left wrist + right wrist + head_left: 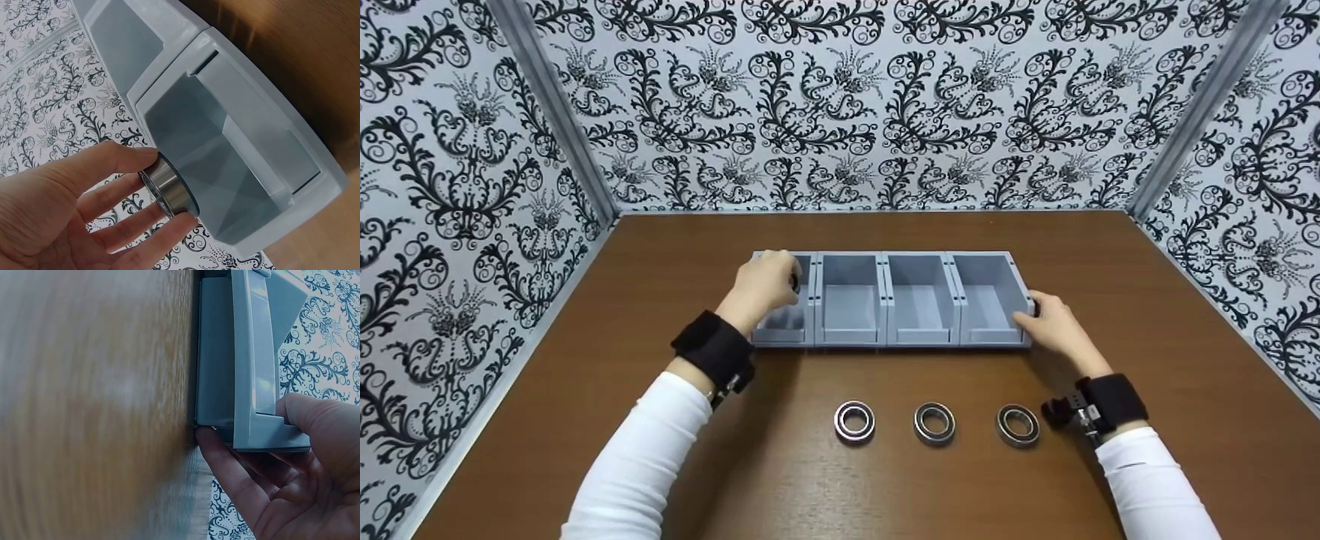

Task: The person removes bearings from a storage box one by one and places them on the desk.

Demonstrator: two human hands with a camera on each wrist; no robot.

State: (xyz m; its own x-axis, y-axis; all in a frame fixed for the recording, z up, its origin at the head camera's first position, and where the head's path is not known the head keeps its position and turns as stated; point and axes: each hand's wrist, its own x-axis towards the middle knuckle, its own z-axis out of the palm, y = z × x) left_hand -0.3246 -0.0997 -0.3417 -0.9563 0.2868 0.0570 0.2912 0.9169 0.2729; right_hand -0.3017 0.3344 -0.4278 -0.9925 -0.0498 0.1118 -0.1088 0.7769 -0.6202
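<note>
My left hand [769,281] pinches a ball bearing [175,188] between thumb and fingers, above the leftmost compartment of a grey bin row [883,300]. In the left wrist view the bearing's shiny outer side shows, held on edge beside the compartment's opening. At the row's other end, my right hand [1057,326] grips the outer wall of the rightmost bin [244,360], thumb over the rim and fingers outside and below. Three more bearings lie flat in front of the row: a left one [840,422], a middle one [920,426] and a right one [1003,427].
The bins stand joined side by side on a brown wooden table [810,495]. Behind and at both sides rise patterned panels [855,97] with grey corner posts [559,112]. The right wrist strap [1112,403] is close to the right bearing.
</note>
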